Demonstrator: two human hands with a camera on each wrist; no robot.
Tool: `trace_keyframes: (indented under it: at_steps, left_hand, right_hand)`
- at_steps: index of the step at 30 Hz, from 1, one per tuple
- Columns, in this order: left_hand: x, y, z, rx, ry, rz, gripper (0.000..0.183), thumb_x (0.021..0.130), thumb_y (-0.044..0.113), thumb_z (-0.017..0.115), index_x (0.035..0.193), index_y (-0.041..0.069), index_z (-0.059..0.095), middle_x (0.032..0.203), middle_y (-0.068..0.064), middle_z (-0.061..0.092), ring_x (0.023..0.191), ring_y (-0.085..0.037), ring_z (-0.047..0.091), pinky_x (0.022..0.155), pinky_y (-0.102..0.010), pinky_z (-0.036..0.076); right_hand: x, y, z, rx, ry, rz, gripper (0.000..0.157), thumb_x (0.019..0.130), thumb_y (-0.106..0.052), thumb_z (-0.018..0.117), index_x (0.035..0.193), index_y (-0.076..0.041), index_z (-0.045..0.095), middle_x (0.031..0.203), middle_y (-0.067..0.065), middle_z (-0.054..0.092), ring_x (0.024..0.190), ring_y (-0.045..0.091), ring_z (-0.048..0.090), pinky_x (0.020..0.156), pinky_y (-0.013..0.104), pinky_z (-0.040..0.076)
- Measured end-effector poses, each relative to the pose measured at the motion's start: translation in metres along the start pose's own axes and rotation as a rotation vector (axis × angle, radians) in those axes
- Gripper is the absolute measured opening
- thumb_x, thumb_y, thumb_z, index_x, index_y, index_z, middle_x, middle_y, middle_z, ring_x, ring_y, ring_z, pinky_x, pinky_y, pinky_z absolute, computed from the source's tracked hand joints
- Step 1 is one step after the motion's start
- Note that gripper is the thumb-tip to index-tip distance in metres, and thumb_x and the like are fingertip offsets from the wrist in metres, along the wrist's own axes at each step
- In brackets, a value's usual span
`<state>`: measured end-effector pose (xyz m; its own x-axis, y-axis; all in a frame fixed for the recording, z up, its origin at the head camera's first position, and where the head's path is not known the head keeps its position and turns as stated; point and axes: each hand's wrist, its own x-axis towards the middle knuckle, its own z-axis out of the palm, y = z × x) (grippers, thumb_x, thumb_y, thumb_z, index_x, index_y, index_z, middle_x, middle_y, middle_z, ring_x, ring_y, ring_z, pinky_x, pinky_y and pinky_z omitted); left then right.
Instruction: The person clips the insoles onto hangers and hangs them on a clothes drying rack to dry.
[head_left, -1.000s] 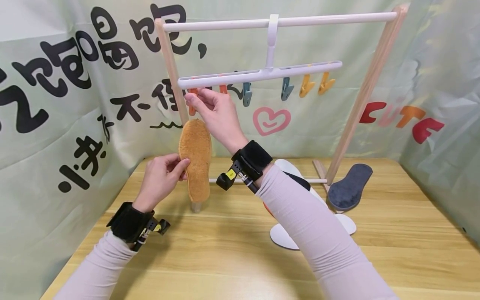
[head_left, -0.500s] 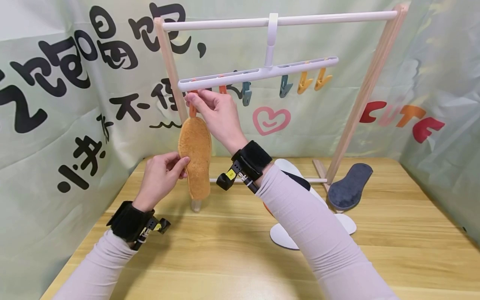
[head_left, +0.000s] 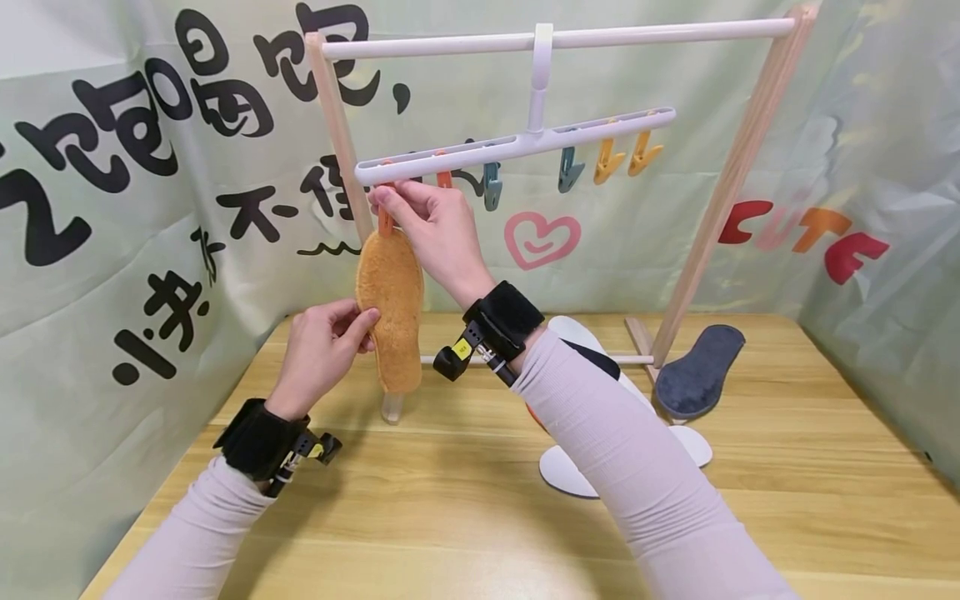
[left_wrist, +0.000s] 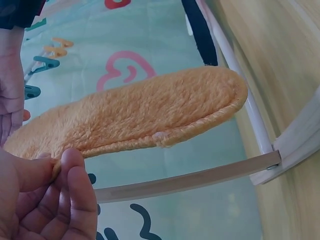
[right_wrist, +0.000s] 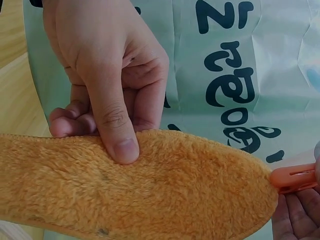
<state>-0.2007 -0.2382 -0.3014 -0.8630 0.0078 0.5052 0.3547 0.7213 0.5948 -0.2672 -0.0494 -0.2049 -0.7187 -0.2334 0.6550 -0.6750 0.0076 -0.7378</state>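
A fuzzy orange-brown insole [head_left: 390, 312] hangs upright below the left end of the white clip hanger [head_left: 480, 152]. My left hand [head_left: 324, 350] pinches its left edge between thumb and fingers; in the right wrist view the thumb lies on the plush face of the insole [right_wrist: 165, 185]. My right hand [head_left: 438, 229] grips the leftmost orange clothes peg [head_left: 385, 222]. The tip of that orange peg [right_wrist: 295, 177] meets the insole's top end in the right wrist view. The hanger slopes down toward my hands.
A wooden rack with a white top rod [head_left: 660, 35] carries the hanger. More pegs hang along it: orange, blue-green [head_left: 491, 186] and yellow [head_left: 607, 162]. On the table lie a dark grey insole [head_left: 701, 372] and white insoles [head_left: 566, 473], partly behind my right sleeve.
The insole has risen slightly until its top end meets the orange peg. The hanger tilts more, its right end higher. My right hand has barely moved.
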Motion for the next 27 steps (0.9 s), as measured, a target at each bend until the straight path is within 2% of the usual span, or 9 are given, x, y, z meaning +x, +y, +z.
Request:
trace_keyframes:
  at_steps: [7, 15, 20, 24, 27]
  left_hand:
    - [0.0015, 0.0028, -0.0011, -0.010, 0.001, -0.004, 0.031, 0.108, 0.034, 0.068, 0.092, 0.010, 0.079, 0.073, -0.007, 0.077, 0.065, -0.007, 0.068, 0.065, -0.022, 0.046]
    - [0.0032, 0.0028, -0.0006, -0.020, 0.010, 0.006, 0.031, 0.107, 0.035, 0.069, 0.094, 0.010, 0.080, 0.074, -0.007, 0.078, 0.065, -0.005, 0.069, 0.063, -0.020, 0.047]
    - [0.0039, 0.0036, 0.0003, -0.021, 0.021, 0.009, 0.031, 0.107, 0.034, 0.069, 0.094, 0.009, 0.080, 0.074, -0.008, 0.078, 0.065, -0.006, 0.069, 0.062, -0.018, 0.048]
    - [0.0043, 0.0035, 0.0013, -0.020, 0.029, 0.009, 0.030, 0.107, 0.034, 0.070, 0.093, 0.010, 0.080, 0.073, -0.006, 0.077, 0.065, -0.007, 0.070, 0.060, -0.017, 0.048]
    - [0.0043, 0.0034, 0.0018, -0.019, 0.032, 0.010, 0.030, 0.106, 0.034, 0.070, 0.092, 0.010, 0.080, 0.074, -0.008, 0.078, 0.064, -0.008, 0.070, 0.060, -0.017, 0.047]
  right_hand:
    - [-0.0001, 0.0009, -0.0010, -0.002, -0.002, 0.002, 0.025, 0.108, -0.021, 0.068, 0.120, -0.003, 0.080, 0.112, 0.016, 0.082, 0.108, 0.019, 0.080, 0.077, 0.020, 0.053]
    - [-0.0002, 0.0023, -0.0011, 0.003, -0.004, -0.002, 0.025, 0.108, -0.022, 0.067, 0.117, -0.003, 0.081, 0.109, 0.015, 0.082, 0.107, 0.015, 0.079, 0.075, 0.020, 0.051]
    - [0.0000, 0.0023, -0.0008, 0.023, -0.010, -0.008, 0.025, 0.108, -0.020, 0.066, 0.112, 0.000, 0.080, 0.108, 0.016, 0.082, 0.109, 0.022, 0.079, 0.076, 0.019, 0.052]
    - [0.0003, 0.0028, -0.0009, 0.033, -0.015, -0.009, 0.026, 0.108, -0.020, 0.066, 0.108, 0.003, 0.079, 0.109, 0.020, 0.081, 0.108, 0.023, 0.080, 0.074, 0.019, 0.051]
    - [0.0001, 0.0033, -0.0011, 0.034, -0.016, -0.011, 0.026, 0.108, -0.020, 0.067, 0.106, 0.003, 0.079, 0.106, 0.018, 0.081, 0.107, 0.023, 0.079, 0.073, 0.020, 0.051]
